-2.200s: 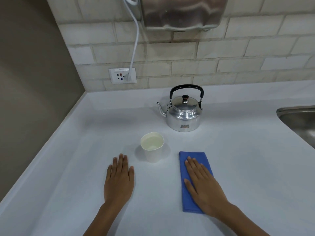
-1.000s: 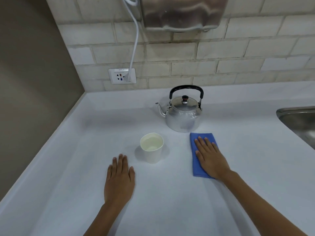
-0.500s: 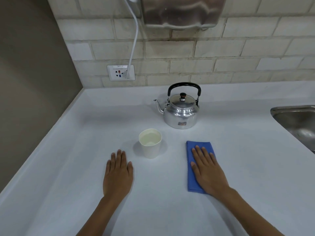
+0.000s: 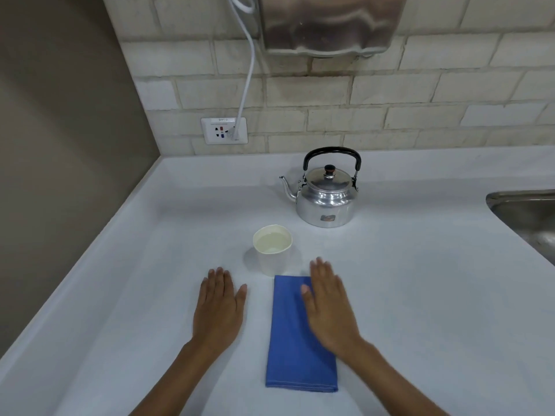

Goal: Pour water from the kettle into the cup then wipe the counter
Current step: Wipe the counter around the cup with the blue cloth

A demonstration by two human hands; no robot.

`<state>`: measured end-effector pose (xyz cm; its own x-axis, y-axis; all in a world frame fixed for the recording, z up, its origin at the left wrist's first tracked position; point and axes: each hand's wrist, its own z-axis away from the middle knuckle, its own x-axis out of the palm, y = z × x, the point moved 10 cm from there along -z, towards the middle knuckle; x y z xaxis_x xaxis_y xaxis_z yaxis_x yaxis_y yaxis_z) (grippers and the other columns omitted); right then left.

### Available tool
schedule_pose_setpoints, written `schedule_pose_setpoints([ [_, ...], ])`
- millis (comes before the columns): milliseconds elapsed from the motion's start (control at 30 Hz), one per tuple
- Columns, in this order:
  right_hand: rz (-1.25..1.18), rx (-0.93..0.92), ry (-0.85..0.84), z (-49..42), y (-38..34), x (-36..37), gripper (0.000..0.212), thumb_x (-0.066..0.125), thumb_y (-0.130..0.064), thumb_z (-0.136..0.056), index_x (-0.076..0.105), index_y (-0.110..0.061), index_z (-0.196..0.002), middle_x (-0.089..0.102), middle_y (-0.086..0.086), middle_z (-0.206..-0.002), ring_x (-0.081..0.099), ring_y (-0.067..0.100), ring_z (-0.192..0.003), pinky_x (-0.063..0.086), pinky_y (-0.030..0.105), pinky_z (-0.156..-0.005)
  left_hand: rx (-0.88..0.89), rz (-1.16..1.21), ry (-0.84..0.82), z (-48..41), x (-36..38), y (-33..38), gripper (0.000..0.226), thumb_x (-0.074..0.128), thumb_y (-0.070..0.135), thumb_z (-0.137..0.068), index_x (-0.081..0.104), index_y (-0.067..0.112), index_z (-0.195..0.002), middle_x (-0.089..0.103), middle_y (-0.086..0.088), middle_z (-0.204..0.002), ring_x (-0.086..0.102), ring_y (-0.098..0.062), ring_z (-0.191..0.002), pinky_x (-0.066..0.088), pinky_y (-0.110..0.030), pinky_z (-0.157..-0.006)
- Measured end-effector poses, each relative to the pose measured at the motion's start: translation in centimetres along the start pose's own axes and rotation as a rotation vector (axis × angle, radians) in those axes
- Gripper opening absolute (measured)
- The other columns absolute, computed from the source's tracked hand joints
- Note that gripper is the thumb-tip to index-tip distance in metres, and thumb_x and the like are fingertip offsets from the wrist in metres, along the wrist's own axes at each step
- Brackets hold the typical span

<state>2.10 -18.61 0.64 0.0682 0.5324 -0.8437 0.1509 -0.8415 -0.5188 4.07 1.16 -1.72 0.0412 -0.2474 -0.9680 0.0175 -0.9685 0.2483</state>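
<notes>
Since the earlier frames the blue cloth [image 4: 301, 340] had travelled from the patch in front of the kettle, back toward the person and leftward, and it now lay folded lengthwise just short of the paper cup [image 4: 272, 250], its far edge close to the cup's base. The right hand [image 4: 329, 304] lay flat and spread along the cloth's right side, fingers together and pointing away, pressing rather than gripping; its fingertips reached past the far edge onto bare counter [image 4: 420, 295]. The left hand [image 4: 218, 310] rested palm down on the counter, open and empty, just left of the cloth and apart from it.

Judging by the water in the cup and the kettle [image 4: 326, 196] standing upright with its lid on, well behind, the pouring was done and the wiping was in hand. Any next stroke called for care on the cup side: a push forward or left could nudge the cup and spill it, so sweeping right or toward the body looked safer.

The cup held clear water up to near its rim. What remained in the kettle could not be seen. A steel sink [image 4: 528, 217] showed at the right edge.
</notes>
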Motion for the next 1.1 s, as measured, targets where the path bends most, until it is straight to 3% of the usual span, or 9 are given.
schedule_pose_setpoints([
  [233,0.159,0.148,-0.076,-6.0,6.7,-1.8,0.051,0.018,-0.027,-0.101,0.001,-0.008,-0.146,-0.001,0.008,-0.158,-0.004,0.020,-0.145,0.002,0.037,-0.119,0.274,-0.039,0.197,6.0,-2.2,11.1,0.056,0.009,0.036,-0.098,0.023,0.007,-0.143,0.024,-0.009,-0.153,0.018,-0.015,-0.142,-0.022,-0.031,-0.110],
  [400,0.295,0.112,-0.070,-5.9,7.8,-0.3,0.053,0.014,-0.030,-0.100,-0.002,-0.008,-0.145,0.000,0.008,-0.158,-0.001,0.020,-0.145,0.002,0.037,-0.120,0.243,0.012,-0.104,5.5,2.9,14.5,0.060,0.013,0.041,-0.098,-0.011,0.010,-0.143,-0.011,-0.006,-0.157,-0.011,-0.019,-0.144,-0.021,-0.035,-0.107],
  [533,0.314,0.097,-0.056,-6.0,7.9,-0.3,0.052,0.015,-0.030,-0.100,-0.001,-0.009,-0.146,0.002,0.007,-0.158,0.000,0.019,-0.145,0.002,0.036,-0.120,0.235,0.087,-0.005,6.2,0.7,12.8,0.057,0.036,0.051,-0.090,0.046,0.016,-0.134,0.046,0.000,-0.142,0.041,-0.010,-0.131,0.019,-0.031,-0.114],
  [633,0.341,0.093,-0.045,-5.8,7.8,-0.4,0.052,0.016,-0.028,-0.100,0.001,-0.009,-0.146,0.004,0.007,-0.158,0.001,0.020,-0.145,0.004,0.036,-0.120,0.255,0.079,-0.032,6.3,1.2,8.9,0.061,0.023,0.047,-0.096,0.014,0.012,-0.146,0.010,-0.001,-0.156,0.010,-0.015,-0.143,-0.006,-0.034,-0.115],
  [667,0.350,0.090,-0.038,-5.8,7.8,-0.4,0.052,0.016,-0.028,-0.100,0.002,-0.009,-0.146,0.004,0.007,-0.158,0.002,0.020,-0.145,0.005,0.037,-0.120,0.254,0.057,0.028,6.2,0.5,7.0,0.060,0.019,0.045,-0.096,0.019,0.010,-0.145,0.014,-0.003,-0.155,0.016,-0.018,-0.142,-0.010,-0.031,-0.114],
  [733,0.357,0.089,-0.028,-5.9,7.8,-0.5,0.052,0.017,-0.028,-0.100,0.003,-0.009,-0.146,0.005,0.008,-0.158,0.003,0.020,-0.145,0.006,0.037,-0.120,0.201,-0.032,0.130,5.6,-1.3,2.1,0.070,0.009,0.051,-0.093,0.035,0.005,-0.138,0.032,-0.007,-0.148,0.035,-0.023,-0.135,-0.003,-0.024,-0.112],
  [867,0.349,0.104,-0.014,-5.9,7.7,-0.4,0.052,0.017,-0.028,-0.100,0.005,-0.008,-0.146,0.007,0.008,-0.158,0.004,0.020,-0.145,0.006,0.038,-0.120,0.021,-0.012,0.030,1.6,-1.7,-6.3,0.061,0.012,0.048,-0.094,0.002,0.016,-0.146,0.002,0.000,-0.157,-0.001,-0.015,-0.144,-0.004,-0.028,-0.116],
  [1000,0.351,0.102,-0.015,-5.8,7.7,-0.3,0.052,0.017,-0.028,-0.100,0.003,-0.008,-0.146,0.006,0.007,-0.158,0.003,0.020,-0.145,0.006,0.038,-0.120,0.008,-0.026,0.058,-2.1,-1.2,-3.0,0.055,0.018,0.033,-0.099,0.000,0.010,-0.146,0.001,-0.006,-0.158,-0.003,-0.022,-0.144,-0.002,-0.033,-0.117],
  [1100,0.361,0.087,-0.024,-5.7,7.7,-0.2,0.052,0.017,-0.027,-0.100,0.001,-0.009,-0.146,0.005,0.007,-0.158,0.002,0.020,-0.145,0.006,0.038,-0.120,0.227,0.037,0.036,0.1,0.5,0.3,0.054,0.017,0.036,-0.099,-0.007,0.018,-0.143,-0.004,0.005,-0.156,-0.010,-0.011,-0.142,-0.015,-0.017,-0.112],
])
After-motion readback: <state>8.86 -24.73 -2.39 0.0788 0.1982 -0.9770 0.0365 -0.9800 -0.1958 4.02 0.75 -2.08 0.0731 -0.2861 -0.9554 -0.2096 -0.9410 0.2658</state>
